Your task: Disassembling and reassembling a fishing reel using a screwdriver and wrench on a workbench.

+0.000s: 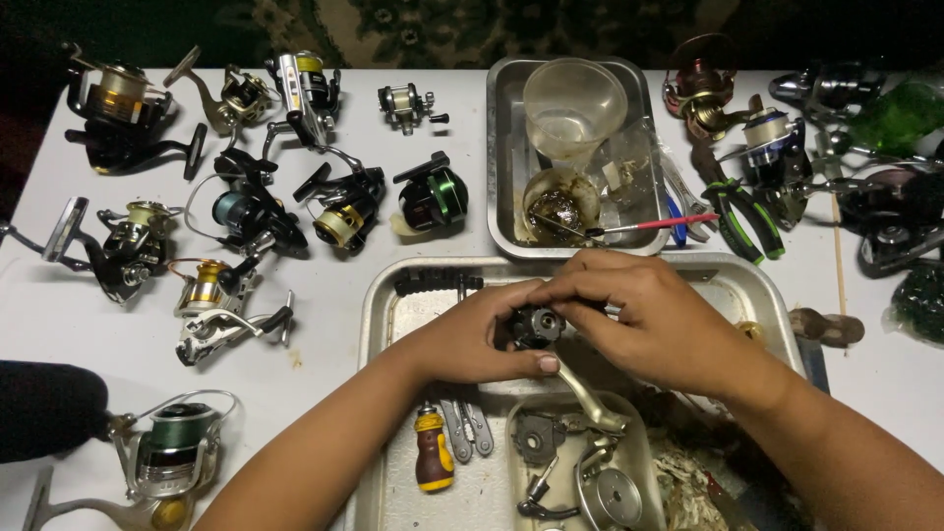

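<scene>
I had the dark reel body (536,324) at the centre of the frame, over the large steel tray (379,315); my left hand (472,339) closed on it from the left, thumb underneath; my right hand (639,310) curled over it from the right, fingertips on top; both touched it, neither nearer; its metal handle arm (590,398) ran down and right toward the lower edge.
</scene>
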